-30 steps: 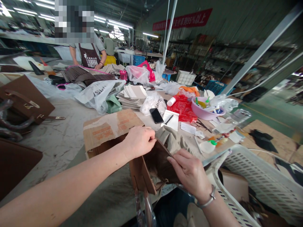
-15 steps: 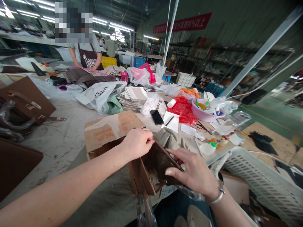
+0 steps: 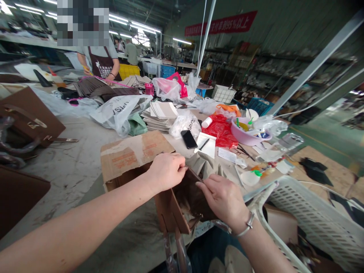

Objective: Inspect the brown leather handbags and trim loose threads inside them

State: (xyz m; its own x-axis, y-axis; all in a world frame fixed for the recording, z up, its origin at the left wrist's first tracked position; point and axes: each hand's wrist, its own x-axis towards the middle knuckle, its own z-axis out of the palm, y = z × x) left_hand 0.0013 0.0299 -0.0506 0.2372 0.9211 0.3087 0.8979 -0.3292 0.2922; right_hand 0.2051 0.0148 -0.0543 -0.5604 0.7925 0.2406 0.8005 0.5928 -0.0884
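A brown handbag lies with its mouth toward me, its dark lining showing and its plastic-wrapped handles hanging down. My left hand is closed on the far corner of the bag's rim, thumb and fingers pinched together. Farther along the same rim, my right hand is closed too, thumb on the inner side and fingers on the outer side. Behind my left wrist stands a cardboard box with an open side, next to the bag. What lies deep in the bag is dark.
At left stands another brown handbag. Beyond the box are a phone, a notepad with a pen and a purple basin. A white plastic basket holds bags at right. Across the table works a person in an apron.
My right hand has moved left and up along the rim, and its spread fingers have closed on the edge. My left hand keeps its grip. Across the table, the person's arms have shifted.
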